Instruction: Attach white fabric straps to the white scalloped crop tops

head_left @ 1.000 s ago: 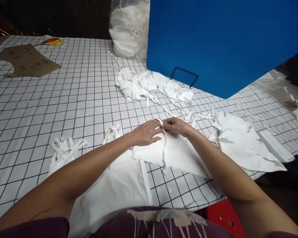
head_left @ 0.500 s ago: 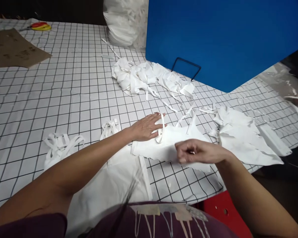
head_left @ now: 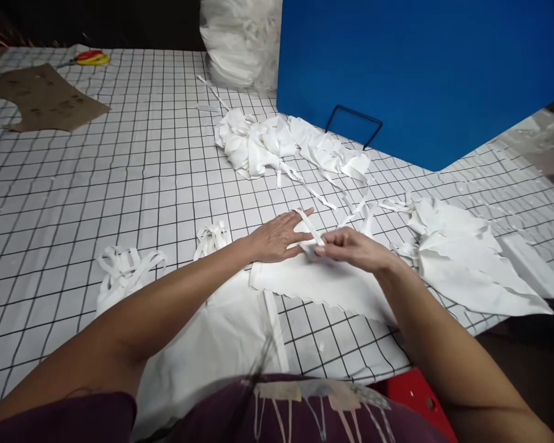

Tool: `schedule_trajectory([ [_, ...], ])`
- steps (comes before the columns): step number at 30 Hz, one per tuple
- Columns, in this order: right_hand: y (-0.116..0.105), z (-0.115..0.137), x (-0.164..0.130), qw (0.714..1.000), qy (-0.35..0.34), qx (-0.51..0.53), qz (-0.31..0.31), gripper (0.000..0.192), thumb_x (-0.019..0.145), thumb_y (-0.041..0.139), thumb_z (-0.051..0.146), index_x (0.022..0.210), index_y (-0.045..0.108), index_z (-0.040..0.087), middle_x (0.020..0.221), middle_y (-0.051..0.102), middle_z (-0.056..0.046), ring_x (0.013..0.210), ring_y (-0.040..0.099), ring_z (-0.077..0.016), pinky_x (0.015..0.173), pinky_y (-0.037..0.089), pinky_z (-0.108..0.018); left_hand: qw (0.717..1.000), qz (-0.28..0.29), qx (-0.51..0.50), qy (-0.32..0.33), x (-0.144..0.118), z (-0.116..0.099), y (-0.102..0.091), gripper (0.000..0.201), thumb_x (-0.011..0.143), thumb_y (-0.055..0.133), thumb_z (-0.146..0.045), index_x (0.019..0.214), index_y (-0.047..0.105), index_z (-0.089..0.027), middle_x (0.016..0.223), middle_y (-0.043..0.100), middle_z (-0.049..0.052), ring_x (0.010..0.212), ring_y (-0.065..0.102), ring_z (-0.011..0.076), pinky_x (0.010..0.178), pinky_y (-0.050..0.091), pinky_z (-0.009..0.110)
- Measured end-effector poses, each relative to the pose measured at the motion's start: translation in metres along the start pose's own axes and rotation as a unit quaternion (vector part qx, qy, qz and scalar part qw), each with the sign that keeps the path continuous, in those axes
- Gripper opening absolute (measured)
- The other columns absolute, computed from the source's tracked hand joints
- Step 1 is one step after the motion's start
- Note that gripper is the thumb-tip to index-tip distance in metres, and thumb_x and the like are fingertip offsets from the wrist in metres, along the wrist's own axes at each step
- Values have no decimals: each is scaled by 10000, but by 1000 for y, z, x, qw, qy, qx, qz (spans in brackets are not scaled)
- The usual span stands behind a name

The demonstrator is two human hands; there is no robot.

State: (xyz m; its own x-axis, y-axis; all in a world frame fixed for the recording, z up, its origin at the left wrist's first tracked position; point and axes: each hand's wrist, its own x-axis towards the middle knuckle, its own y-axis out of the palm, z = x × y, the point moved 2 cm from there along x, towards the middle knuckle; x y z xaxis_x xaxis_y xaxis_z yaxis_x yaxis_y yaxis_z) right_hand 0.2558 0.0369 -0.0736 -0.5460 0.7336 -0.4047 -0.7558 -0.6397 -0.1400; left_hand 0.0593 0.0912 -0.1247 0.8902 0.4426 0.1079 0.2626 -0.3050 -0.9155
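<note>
A white cloth piece with thin straps lies on the checked tablecloth in front of me. My left hand rests flat on its upper left part, fingers spread. Between thumb and fingers, my right hand pinches a narrow white strap where it meets the cloth's upper edge; the strap's other end reaches over my left fingertips. Under my left forearm lie more white cloth pieces, with a bunch of looped straps showing beyond the arm.
Crumpled white strapped pieces lie farther back, and a stack of white cloth is on the right. A blue board stands behind. Scissors and a brown template are at far left. A filled plastic bag stands at the back.
My right hand has moved up and left from above the cloth to the strap and now pinches it. The strap is drawn toward the right. My left hand stays flat on the cloth.
</note>
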Motion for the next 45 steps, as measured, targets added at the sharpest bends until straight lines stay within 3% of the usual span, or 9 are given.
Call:
schedule_trajectory([
  [3,2,-1,-40,990,13,-38,132,329,909,633,464,887,721,148,674,509,19,603,417,-97,559,305,-245,1000,10,-4,-6,-1,2,3,414,984,470,-464,1347,590,-304,1680,56,5,1488,247,318,1206,229,491],
  [7,4,2,-67,981,-12,-48,188,281,917,645,403,959,775,158,865,635,-51,772,564,-152,701,430,-283,1000,9,-11,2,1,4,6,422,995,456,-453,1363,578,-287,1680,52,34,1498,217,334,1208,205,509],
  [11,-9,7,-58,994,-79,-52,63,241,929,634,389,964,787,206,954,602,-59,879,552,-162,804,445,-316,999,4,-40,2,2,7,2,426,957,540,-441,1343,591,-267,1617,280,85,1464,283,342,1195,234,527],
  [18,-26,-7,-2,964,-97,75,-235,313,829,726,487,861,750,177,685,547,7,554,386,-78,517,303,-252,946,-107,-284,-116,-4,-9,-31,296,890,638,-362,1117,695,-180,1189,643,106,1129,600,244,993,488,403],
  [24,-4,-24,26,956,-98,104,-257,388,790,740,529,683,657,166,578,494,43,538,394,-79,517,305,-243,876,-81,-428,-208,1,-41,-35,308,801,732,-354,1058,721,-184,994,688,57,917,626,195,780,498,306],
  [28,-1,-28,25,952,-116,102,-265,335,802,735,513,774,718,180,699,595,9,674,522,-120,639,419,-268,828,-69,-482,-279,8,-38,-23,269,816,701,-405,836,724,-137,688,617,16,613,543,123,539,369,245],
  [32,-3,-27,23,956,-134,97,-241,275,827,725,469,896,744,204,848,654,-20,777,571,-141,713,462,-287,799,-97,-511,-301,11,-28,-14,269,804,712,-401,819,737,-134,686,646,26,623,567,122,574,392,247],
  [38,-2,-31,26,961,-122,107,-222,277,815,744,434,918,700,180,811,648,-19,737,573,-139,662,463,-285,857,-97,-425,-275,8,-30,-28,232,861,642,-364,836,729,-150,832,709,59,772,637,178,688,474,293],
  [45,1,-35,26,952,-148,-84,-254,243,951,572,405,968,652,176,765,568,-4,681,500,-131,634,408,-291,969,-66,-109,-211,-1,-16,-18,189,798,707,-293,946,669,-181,977,661,65,968,562,264,863,448,419],
])
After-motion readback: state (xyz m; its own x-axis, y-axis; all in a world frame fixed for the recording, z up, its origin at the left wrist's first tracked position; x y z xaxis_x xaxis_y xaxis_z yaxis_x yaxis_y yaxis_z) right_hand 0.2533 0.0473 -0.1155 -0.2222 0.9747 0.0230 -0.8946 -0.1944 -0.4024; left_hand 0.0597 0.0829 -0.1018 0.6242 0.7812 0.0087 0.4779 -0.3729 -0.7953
